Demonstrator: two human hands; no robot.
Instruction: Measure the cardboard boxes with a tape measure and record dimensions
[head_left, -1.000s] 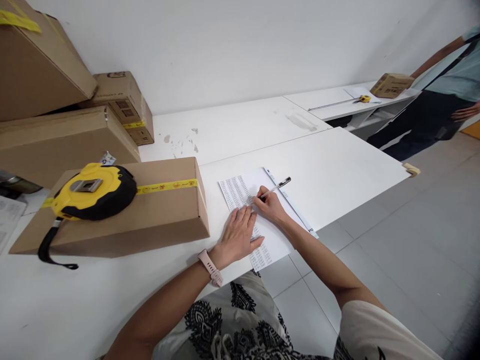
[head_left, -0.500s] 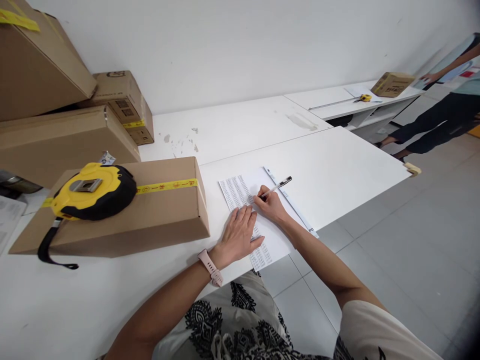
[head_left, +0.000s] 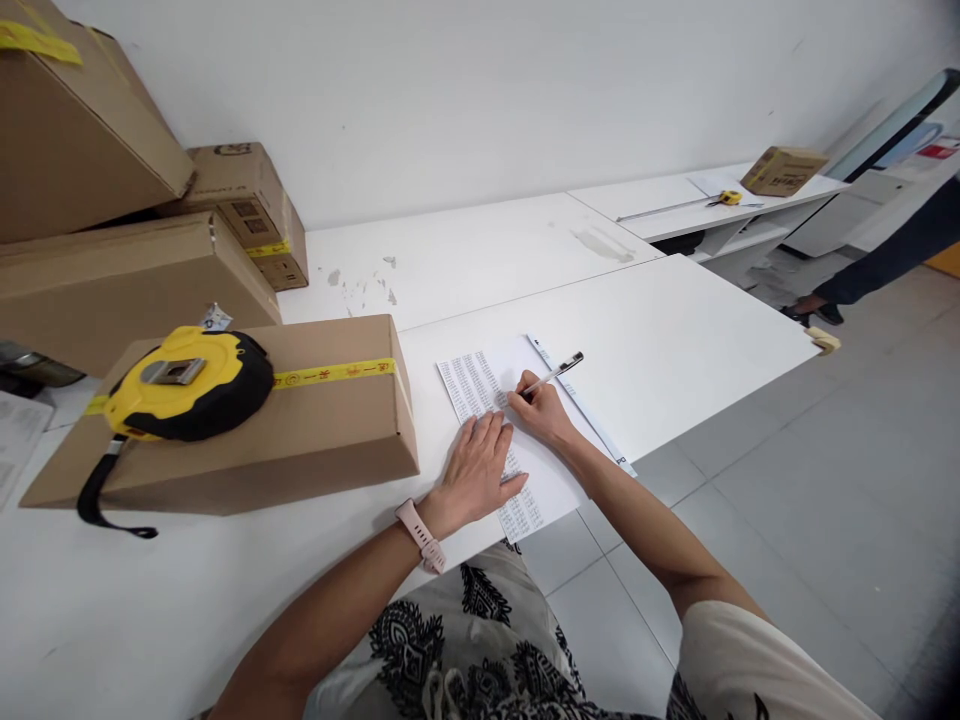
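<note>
A printed sheet of paper with rows of small figures lies on the white table near its front edge. My left hand rests flat on the sheet, fingers stretched out, a pale watch on the wrist. My right hand is closed on a pen whose tip touches the paper. Left of the sheet stands a flat cardboard box sealed with yellow tape. A large yellow and black tape measure lies on top of that box, its black strap hanging over the edge.
More cardboard boxes are stacked at the back left against the wall. A farther table at the right carries a small box, a small yellow tape measure and papers. Another person's leg and shoe show at the right edge on the tiled floor.
My hands and the pen have stayed in place on the sheet. The other person at the right has moved away from the far table and is mostly out of view.
</note>
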